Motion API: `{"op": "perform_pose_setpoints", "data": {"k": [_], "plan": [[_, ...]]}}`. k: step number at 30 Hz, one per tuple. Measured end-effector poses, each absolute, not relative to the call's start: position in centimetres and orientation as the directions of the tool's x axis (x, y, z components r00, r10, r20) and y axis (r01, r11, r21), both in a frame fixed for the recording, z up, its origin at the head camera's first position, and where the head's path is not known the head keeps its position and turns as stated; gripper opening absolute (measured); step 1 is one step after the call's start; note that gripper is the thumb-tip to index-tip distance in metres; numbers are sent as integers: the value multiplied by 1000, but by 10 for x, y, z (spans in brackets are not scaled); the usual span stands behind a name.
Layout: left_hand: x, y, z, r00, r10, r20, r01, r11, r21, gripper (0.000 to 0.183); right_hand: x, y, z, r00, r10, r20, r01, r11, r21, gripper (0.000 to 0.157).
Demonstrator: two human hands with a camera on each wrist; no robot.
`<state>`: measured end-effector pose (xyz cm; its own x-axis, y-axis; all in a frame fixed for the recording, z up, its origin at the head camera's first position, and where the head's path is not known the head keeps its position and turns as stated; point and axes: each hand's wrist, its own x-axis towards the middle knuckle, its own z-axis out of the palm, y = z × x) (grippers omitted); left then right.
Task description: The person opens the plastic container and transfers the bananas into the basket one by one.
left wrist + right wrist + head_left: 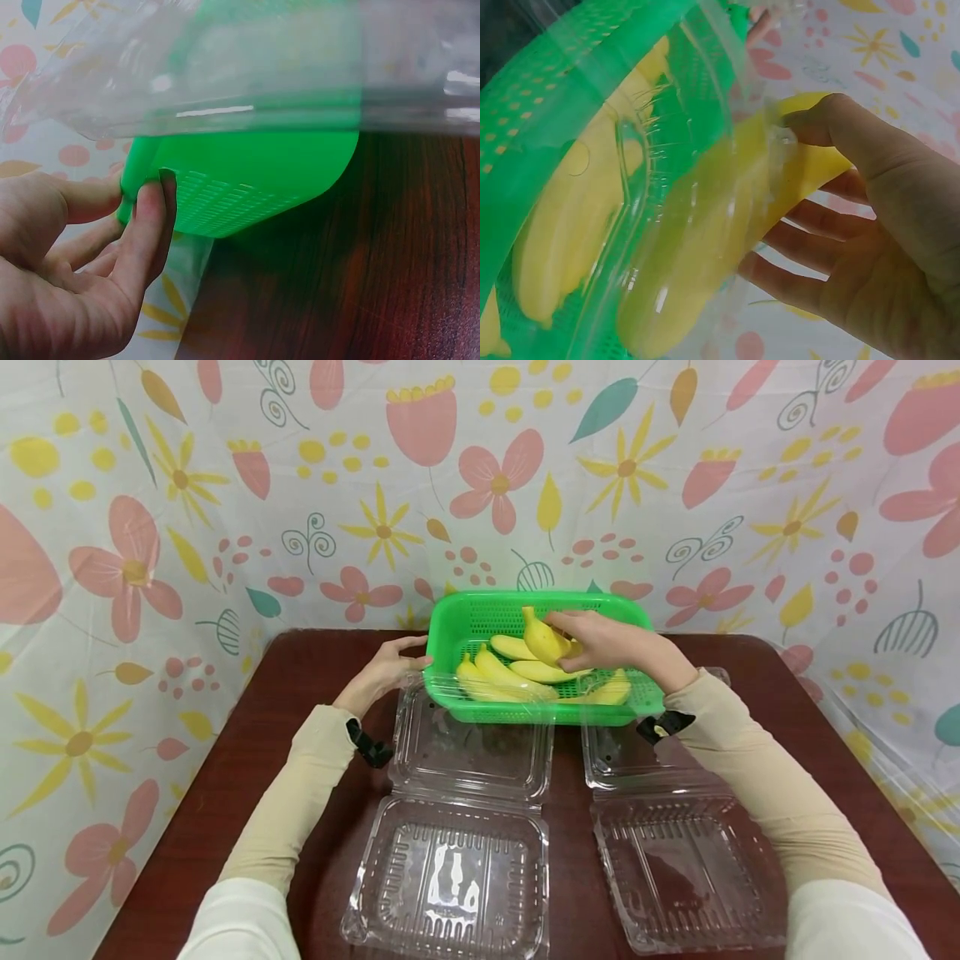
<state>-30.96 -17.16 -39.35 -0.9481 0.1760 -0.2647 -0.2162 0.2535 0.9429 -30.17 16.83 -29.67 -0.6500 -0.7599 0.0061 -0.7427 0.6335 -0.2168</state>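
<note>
My left hand (386, 672) grips the left rim of the green basket (450, 618), thumb on one side and fingers on the other in the left wrist view. Over the basket, my right hand (603, 642) holds a banana (542, 639) between thumb and fingers, its stem end pointing up. Several more bananas (498, 675) lie in the basket below. Clear lids overlap the basket's front; in the right wrist view, clear plastic (727, 150) passes in front of the held banana (705, 225).
Two clear plastic clamshell boxes stand open in front of the basket, the left box (382, 860) and the right box (611, 868), lids tilted back toward it. The dark wooden table (247, 735) meets a flowered cloth (300, 485) behind.
</note>
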Motion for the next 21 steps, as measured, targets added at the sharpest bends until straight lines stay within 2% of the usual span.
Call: {"op": "perform_pose_setpoints", "data": {"k": [9,15,17,21], "plan": [[-310,-171,-393,-944,176,-279,-235,237,943,59,-315,162,-305,-675,-724,-141,-675,683,-280,26],[-310,-172,-393,-944,175,-280,-234,242,942,60,-321,158,-312,-660,-709,-248,-651,705,-281,23],[-310,-172,-394,-944,172,-281,-235,247,940,60,-322,157,-314,-659,-698,-280,-642,716,-274,27],[-310,-172,-394,-943,174,-284,-237,247,940,59,-324,155,-317,-656,-675,-338,-630,736,-248,44]]}}
